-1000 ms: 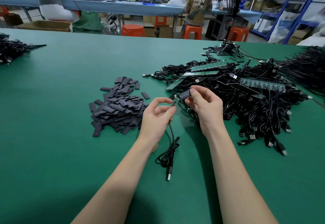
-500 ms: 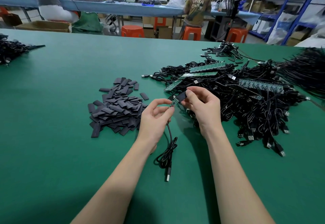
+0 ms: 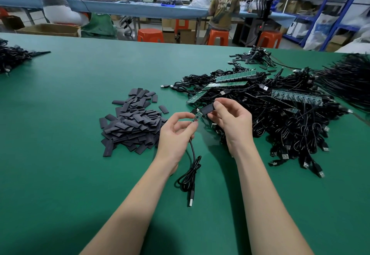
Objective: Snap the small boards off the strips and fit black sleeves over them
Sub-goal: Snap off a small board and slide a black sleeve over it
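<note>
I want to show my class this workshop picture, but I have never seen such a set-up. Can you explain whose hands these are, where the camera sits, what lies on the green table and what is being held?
There is no machine here: a person works with two bare hands, filmed by a camera worn on their head that looks forward and down. The left hand pinches a small green board with a black cable hanging from it. The right hand pinches a black sleeve at the board's tip. On the green table lie a pile of sleeves, a heap of cables and uncut board strips. Other people sit at a bench behind.
</note>
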`<action>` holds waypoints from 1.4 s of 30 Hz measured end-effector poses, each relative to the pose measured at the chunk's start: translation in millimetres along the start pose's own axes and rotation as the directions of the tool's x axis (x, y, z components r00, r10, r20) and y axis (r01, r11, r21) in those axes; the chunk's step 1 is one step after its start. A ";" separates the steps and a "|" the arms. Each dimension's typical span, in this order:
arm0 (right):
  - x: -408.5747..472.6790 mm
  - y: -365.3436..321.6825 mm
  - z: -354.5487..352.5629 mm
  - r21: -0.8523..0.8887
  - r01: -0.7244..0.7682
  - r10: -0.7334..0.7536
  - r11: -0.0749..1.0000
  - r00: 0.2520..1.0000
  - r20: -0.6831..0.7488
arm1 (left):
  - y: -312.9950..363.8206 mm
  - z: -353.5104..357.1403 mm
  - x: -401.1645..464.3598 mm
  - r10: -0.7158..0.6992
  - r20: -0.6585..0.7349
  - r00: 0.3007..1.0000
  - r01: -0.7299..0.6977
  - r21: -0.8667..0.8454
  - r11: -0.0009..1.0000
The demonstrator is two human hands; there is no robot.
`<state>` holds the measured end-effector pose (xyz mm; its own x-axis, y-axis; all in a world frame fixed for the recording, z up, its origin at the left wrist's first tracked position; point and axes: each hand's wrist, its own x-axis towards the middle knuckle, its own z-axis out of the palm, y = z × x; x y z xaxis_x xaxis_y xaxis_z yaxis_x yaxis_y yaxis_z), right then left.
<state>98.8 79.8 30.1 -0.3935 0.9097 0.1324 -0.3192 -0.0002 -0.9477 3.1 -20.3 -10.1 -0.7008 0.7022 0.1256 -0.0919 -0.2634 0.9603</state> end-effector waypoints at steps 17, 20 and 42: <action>-2.1 -12.7 -18.2 -0.003 -0.015 0.015 1.000 0.963 0.268 | 2.6 1.0 -1.1 -0.004 0.059 0.998 0.005 -0.026 1.000; -2.9 -11.5 -16.1 0.027 -0.019 0.012 0.999 0.969 0.249 | 3.4 0.5 -0.8 -0.010 0.066 0.998 0.012 -0.029 1.000; -3.3 -7.5 -14.9 0.032 0.003 -0.011 0.999 0.968 0.249 | 7.9 -1.1 -2.3 -0.031 0.052 0.998 0.033 -0.052 0.998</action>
<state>115.4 82.9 32.5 -0.5922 0.7777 0.2108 -0.3480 -0.0109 -0.9374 3.2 -24.7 -3.1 -0.6600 0.7433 0.1087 -0.1518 -0.2736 0.9498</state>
